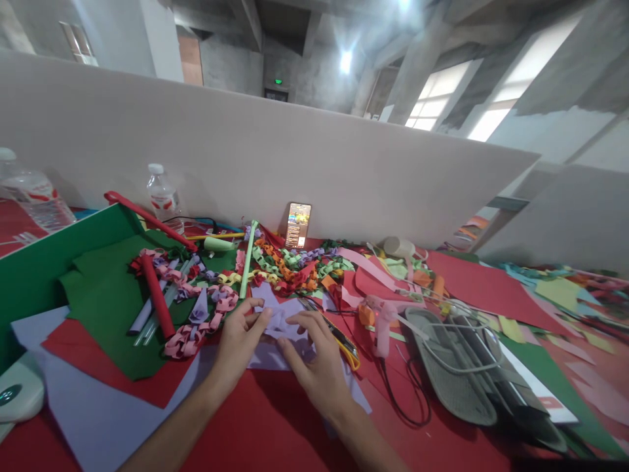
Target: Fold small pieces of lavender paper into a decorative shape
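Observation:
A folded piece of purple paper (281,321) is between my hands, above a larger purple sheet (263,359) on the red table. My left hand (244,337) pinches its left side between thumb and fingers. At the right side, my right hand (317,357) curves its thumb and fingers about the paper's edge. Just beyond the right hand lies a yellow-and-black utility knife (348,347), with scissors partly hidden near it. Behind the paper are linked paper chains (295,272) in several colours and a pale green paper tube (249,259).
A lit phone (297,225) leans on the white partition (236,151). On the right are a pink glue gun (383,328) with a black cable and a grey case (442,373). Red paper tubes (158,295), green sheets (113,288) and a water bottle (164,200) are left.

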`<state>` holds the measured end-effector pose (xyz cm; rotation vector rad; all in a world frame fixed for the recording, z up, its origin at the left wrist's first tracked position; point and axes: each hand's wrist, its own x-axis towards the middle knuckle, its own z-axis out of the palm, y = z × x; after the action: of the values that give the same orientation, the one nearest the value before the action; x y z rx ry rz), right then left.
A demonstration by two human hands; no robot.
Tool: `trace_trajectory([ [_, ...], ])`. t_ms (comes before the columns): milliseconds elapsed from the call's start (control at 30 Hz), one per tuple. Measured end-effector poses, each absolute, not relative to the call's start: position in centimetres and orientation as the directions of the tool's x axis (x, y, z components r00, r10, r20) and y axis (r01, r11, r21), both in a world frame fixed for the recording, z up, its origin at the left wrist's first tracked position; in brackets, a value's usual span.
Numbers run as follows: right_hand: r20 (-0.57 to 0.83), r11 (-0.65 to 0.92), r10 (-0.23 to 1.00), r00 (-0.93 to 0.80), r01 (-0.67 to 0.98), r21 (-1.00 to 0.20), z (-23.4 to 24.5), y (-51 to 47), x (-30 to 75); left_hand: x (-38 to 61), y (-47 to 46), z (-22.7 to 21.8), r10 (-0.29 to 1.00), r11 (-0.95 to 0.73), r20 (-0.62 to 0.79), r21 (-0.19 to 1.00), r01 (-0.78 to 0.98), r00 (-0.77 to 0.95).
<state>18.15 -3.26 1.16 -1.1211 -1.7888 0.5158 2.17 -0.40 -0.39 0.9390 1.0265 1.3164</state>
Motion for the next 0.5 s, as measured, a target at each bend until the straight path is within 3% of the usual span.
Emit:
trace_trajectory([
  [200,0.521,0.484,0.848,-0.098,0.547,-0.683,0.66,-3.05,18.28,2.36,-0.55,-0.41,0.998,0.061,-0.055,0.963,-0.263,0.030],
  [500,0.459,0.394,0.888,0.008,0.501,-0.770,1.13,-2.64,18.14,2.85,-1.22,-0.89,0.985,0.114,-0.091,0.981,-0.157,0.147],
])
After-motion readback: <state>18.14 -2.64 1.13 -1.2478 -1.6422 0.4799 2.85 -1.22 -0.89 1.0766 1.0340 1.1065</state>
